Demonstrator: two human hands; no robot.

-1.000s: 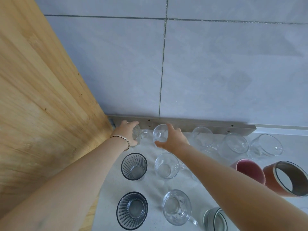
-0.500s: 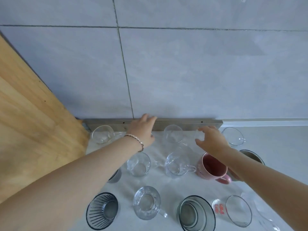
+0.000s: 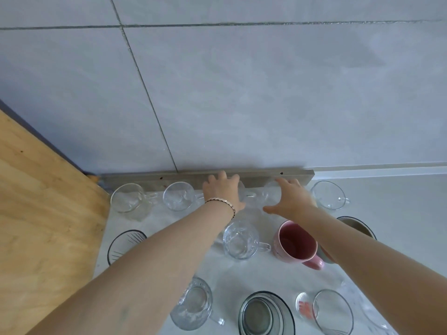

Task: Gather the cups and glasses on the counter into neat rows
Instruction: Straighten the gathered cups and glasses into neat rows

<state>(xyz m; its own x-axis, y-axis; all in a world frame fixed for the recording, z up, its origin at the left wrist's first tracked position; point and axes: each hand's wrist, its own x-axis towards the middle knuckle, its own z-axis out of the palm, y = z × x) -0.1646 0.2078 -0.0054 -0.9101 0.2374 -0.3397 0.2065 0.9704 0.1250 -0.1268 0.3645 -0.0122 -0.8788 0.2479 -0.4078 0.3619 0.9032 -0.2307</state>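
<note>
The left hand [image 3: 221, 192] is gripping a clear cup [image 3: 242, 197] and the right hand [image 3: 291, 199] is gripping the next cup [image 3: 272, 193], probably straightening the far row on the surface [image 3: 387, 213].

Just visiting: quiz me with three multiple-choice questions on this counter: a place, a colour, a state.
1. Where stands the pink ceramic mug? A back row at the wall; B middle row; C front row.
2. What colour is the print on the clear glass measuring cup? A blue; B red; C green.
3. What is the left hand doing? A lying flat; B holding the pink mug; C gripping a clear glass mug in the back row.
Key: 1 B, one row stands behind it, one before; 2 B, red marks show on its side; 3 C, its fingers curl round the mug; the right hand grips the neighbouring mug.
</note>
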